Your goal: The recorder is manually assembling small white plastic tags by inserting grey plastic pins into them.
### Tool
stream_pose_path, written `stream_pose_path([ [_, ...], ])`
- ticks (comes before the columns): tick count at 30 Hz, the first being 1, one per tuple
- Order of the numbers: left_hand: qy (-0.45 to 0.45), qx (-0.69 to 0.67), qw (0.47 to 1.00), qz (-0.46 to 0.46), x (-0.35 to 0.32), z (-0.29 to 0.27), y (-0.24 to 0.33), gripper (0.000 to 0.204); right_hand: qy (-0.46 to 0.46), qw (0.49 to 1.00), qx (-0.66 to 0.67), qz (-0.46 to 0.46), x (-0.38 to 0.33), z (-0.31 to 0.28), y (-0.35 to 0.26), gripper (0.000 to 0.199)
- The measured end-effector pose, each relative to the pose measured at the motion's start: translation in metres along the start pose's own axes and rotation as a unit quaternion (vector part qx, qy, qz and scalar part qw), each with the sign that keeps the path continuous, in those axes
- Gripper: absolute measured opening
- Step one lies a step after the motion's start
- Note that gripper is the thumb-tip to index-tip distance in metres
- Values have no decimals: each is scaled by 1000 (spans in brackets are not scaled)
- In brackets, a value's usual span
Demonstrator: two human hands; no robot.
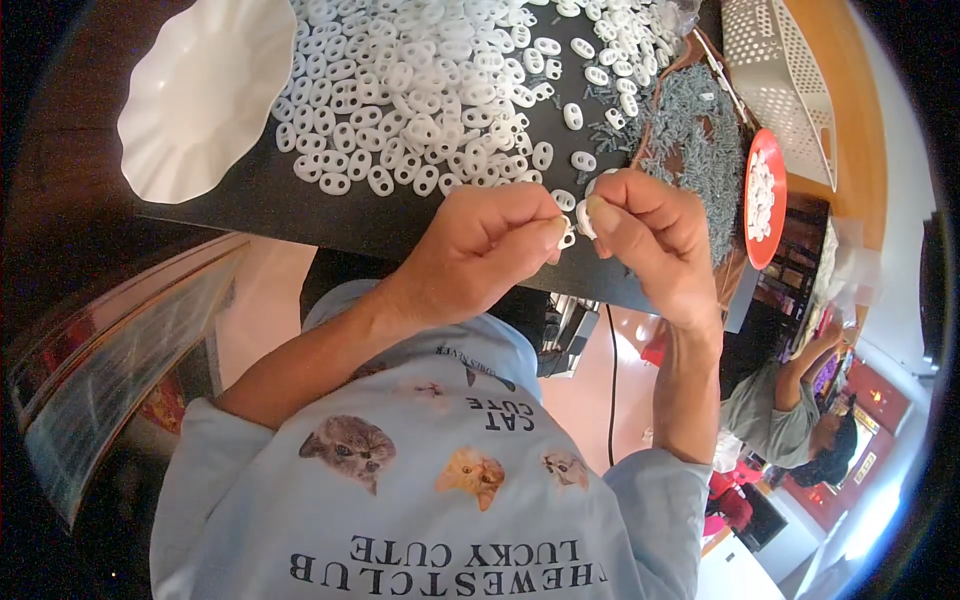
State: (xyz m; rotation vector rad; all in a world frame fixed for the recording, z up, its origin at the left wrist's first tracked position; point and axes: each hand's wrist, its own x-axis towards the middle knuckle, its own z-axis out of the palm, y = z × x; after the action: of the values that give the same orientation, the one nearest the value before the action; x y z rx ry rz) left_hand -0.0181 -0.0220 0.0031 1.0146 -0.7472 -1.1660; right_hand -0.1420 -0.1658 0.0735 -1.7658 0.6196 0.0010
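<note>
Left hand (490, 245) and right hand (640, 225) each have their grip pinched on a small white oval link (572, 232), the two pieces touching over the near edge of the black desk (300, 200). Looks early: a large uncounted pile of loose white links (430, 90) remains, beside one heap of grey pins (695, 140). One red dish (765, 195) holds a few links; one white scalloped plate (205, 90) and one white perforated basket (780, 75) also present.

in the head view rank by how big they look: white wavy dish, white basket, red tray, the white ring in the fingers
1. White wavy dish
2. White basket, partly cut off by the picture's edge, so possibly comparable to the dish
3. Red tray
4. White ring, pinched between left hand and right hand
</note>
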Motion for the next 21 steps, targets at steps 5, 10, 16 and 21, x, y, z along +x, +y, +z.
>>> stream_pose_path([
  [5,3,1,1000,-14,1,1,5,22,26,999,-6,-36,-1,4,1,11],
  [10,7,8,1000,-10,1,1,4,24,40,999,-6,-36,1,6,3,12],
  [16,9,9,1000,-3,1,0,4,24,47,997,2,-63,1,7,5,13],
  [21,10,12,1000,16,0,0,0,24,57,996,-5,-67,1,9,4,14],
])
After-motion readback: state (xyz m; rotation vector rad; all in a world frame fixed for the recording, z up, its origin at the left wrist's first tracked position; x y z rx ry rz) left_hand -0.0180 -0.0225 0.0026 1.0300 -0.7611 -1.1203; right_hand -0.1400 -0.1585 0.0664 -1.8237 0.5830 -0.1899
